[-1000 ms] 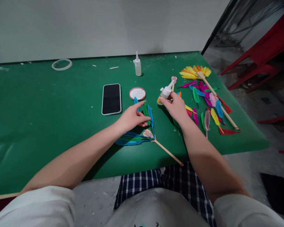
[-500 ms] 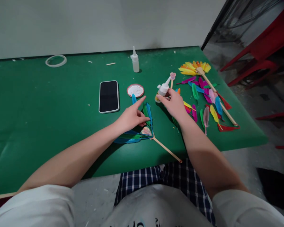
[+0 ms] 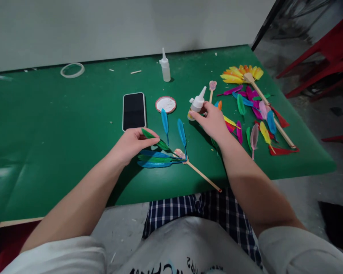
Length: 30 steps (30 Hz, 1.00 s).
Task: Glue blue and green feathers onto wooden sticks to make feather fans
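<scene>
currently, left grip [image 3: 131, 144] pinching green feather [image 3: 162, 145], right grip [image 3: 213, 120] closed around white-capped bottle [image 3: 197, 103]

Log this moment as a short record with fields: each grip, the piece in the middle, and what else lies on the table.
Left grip: pinches a green feather, quill toward the stick's head
Right grip: holds a squeeze bottle, nozzle up and tilted
Middle piece: wooden stick, blue and green feathers fanned leftward from its head
Near the middle: phone, red-rimmed white disc
Far side: second bottle, upright; pale ring
Right side: yellow-orange feather fan, loose coloured feathers
</scene>
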Available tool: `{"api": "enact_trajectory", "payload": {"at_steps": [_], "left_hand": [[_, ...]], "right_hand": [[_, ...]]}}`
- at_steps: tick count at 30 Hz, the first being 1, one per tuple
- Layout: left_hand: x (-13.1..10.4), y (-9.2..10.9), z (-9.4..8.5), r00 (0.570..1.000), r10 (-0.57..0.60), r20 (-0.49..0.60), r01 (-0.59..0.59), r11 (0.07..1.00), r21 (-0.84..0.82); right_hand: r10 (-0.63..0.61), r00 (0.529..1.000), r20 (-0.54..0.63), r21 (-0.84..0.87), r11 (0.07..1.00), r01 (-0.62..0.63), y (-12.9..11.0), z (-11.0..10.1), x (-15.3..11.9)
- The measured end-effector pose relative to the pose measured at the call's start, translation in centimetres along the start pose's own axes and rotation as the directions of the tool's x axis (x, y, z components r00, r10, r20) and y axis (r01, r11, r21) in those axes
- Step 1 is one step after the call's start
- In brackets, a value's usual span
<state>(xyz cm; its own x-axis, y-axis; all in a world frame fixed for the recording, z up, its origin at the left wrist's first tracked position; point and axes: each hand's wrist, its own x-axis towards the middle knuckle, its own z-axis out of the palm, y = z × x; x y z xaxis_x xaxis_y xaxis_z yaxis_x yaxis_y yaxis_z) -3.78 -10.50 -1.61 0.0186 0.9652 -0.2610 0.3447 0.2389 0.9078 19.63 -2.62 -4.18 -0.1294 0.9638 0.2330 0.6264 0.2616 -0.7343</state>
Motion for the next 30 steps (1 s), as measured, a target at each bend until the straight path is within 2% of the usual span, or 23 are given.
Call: {"api": "enact_trajectory", "payload": {"at_steps": [5, 11, 18, 24, 30], "left_hand": [[-0.4, 0.2, 0.5, 0.999, 0.015, 0.044, -0.017, 0.999, 0.040], [-0.3, -0.1, 0.5, 0.995, 0.081, 0.059, -0.090, 0.983, 0.157], [0.0, -0.6, 0.1, 0.982, 0.107, 0.154, -0.142, 0.961, 0.238], [-0.2, -0.4, -0.4, 0.974, 0.075, 0.212, -0.135, 0.948, 0.287], [-0.2, -0.3, -0.5, 0.956, 0.079, 0.282, -0.191, 0.898, 0.397]], "right_hand": [[0.004, 1.000, 0.010, -0.003, 1.000, -0.004, -0.2, 0.0, -0.1], [0.008, 1.000, 0.011, -0.013, 1.000, -0.008, -0.2, 0.0, -0.1], [-0.010, 0.999, 0.032, -0.033, 0.999, 0.011, -0.1, 0.2, -0.2], [-0.006, 0.999, 0.050, -0.028, 1.000, 0.008, -0.1, 0.2, -0.2], [-0.013, 0.997, 0.076, -0.054, 0.998, 0.017, -0.1, 0.1, -0.2]]}}
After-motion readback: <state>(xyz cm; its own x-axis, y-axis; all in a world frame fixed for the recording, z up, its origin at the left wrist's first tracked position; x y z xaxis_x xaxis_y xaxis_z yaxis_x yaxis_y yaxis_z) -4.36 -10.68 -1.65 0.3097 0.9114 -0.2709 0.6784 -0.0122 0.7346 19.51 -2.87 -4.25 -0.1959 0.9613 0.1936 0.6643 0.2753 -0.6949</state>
